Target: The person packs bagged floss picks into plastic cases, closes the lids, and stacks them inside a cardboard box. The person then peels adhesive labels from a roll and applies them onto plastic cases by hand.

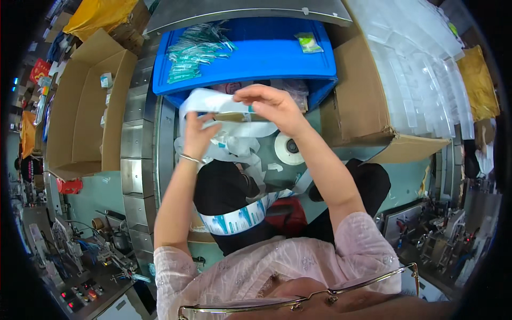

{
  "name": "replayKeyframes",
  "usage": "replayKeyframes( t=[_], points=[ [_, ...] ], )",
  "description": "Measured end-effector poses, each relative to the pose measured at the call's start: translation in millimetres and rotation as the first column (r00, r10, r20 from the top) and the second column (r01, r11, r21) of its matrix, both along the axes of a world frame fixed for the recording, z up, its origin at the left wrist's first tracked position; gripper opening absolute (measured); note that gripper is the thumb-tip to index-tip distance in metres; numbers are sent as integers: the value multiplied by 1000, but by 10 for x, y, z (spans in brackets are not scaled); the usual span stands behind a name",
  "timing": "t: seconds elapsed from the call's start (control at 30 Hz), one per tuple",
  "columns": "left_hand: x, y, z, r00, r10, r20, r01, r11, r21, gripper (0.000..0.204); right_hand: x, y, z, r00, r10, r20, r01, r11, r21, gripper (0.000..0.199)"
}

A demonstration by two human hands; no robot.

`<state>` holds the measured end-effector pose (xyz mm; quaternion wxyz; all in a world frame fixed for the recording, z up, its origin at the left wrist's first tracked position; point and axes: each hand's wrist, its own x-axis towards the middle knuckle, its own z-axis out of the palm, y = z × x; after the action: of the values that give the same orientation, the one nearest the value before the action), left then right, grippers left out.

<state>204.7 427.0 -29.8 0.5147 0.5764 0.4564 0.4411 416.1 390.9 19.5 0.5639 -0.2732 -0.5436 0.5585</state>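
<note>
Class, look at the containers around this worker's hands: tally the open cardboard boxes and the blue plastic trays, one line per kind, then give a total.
Open cardboard boxes: 2, the left box and the right box
Blue plastic trays: 1, the blue tray beyond the left hand and right hand
Total: 3

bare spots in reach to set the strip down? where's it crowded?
Free: the blue tray, bare between the teal packets at its left and the small green packet at its right. The open cardboard box at far left looks largely bare. Crowded: below both hands, left hand and right hand, with white strip and tape roll.
</note>
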Motion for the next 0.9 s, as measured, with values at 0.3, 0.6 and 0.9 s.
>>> replayKeyframes(
  t=[0.3,0.6,0.9],
  points=[
    [-1888,523,-487,549,824,-141,-834,551,-28,37,493,-96,-2486,393,-249,886,504,864,19,23],
    [-351,531,-2143,739,-478,-475,214,835,-507,58,-411,1342,-2816,326,-209,922,259,958,125,33],
    [158,795,-2613,693,-534,-484,438,845,-306,15,-48,1356,-2332,102,-235,967,-516,819,253,10]
  ],
)
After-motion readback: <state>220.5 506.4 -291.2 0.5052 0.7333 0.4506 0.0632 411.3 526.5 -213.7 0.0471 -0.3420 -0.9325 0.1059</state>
